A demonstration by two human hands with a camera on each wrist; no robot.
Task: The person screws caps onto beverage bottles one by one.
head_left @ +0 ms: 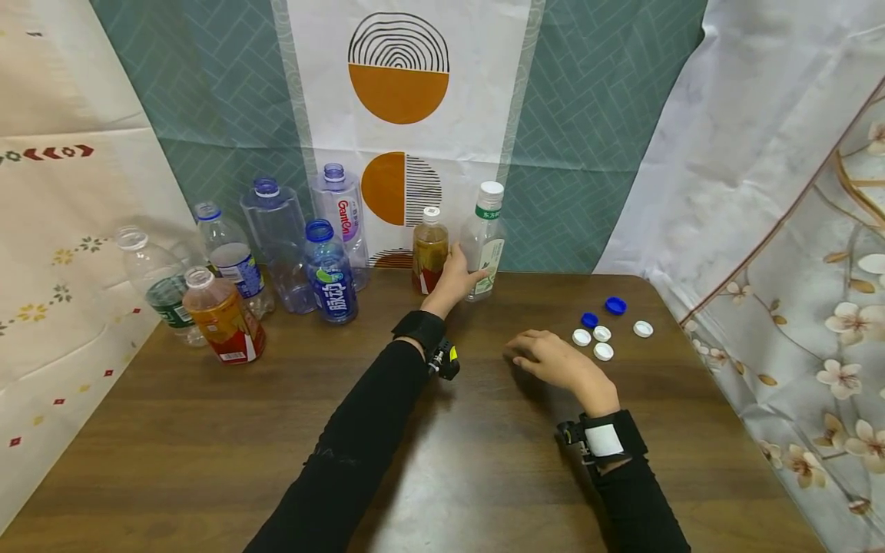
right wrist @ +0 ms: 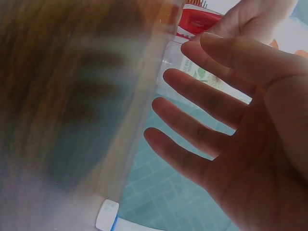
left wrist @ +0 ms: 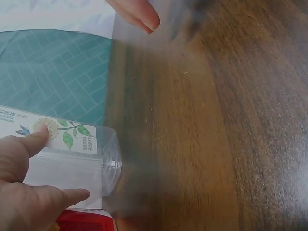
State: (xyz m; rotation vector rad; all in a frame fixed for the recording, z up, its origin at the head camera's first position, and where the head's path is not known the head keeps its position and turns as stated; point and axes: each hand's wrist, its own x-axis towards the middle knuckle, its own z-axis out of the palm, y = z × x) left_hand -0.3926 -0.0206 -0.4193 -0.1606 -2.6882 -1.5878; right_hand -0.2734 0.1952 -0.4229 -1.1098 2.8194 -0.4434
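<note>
At the back of the table a clear bottle (head_left: 488, 250) with a white cap and a pale floral label stands upright. My left hand (head_left: 451, 281) grips its lower part from the left side, the thumb lying across the label in the left wrist view. Just left of that hand is a capped bottle of amber drink (head_left: 430, 250), partly covered by the fingers. My right hand (head_left: 549, 358) hovers low over the table, closer to me than the clear bottle. Its fingers (right wrist: 202, 96) are spread and relaxed, with nothing in them.
Several loose caps, among them a blue cap (head_left: 615, 306) and a white cap (head_left: 643, 329), lie right of my right hand. At the left stand several uncapped bottles, including a blue bottle (head_left: 332, 280) and an orange-labelled bottle (head_left: 224, 319). A patterned cloth (head_left: 574, 153) hangs behind the table (head_left: 484, 461).
</note>
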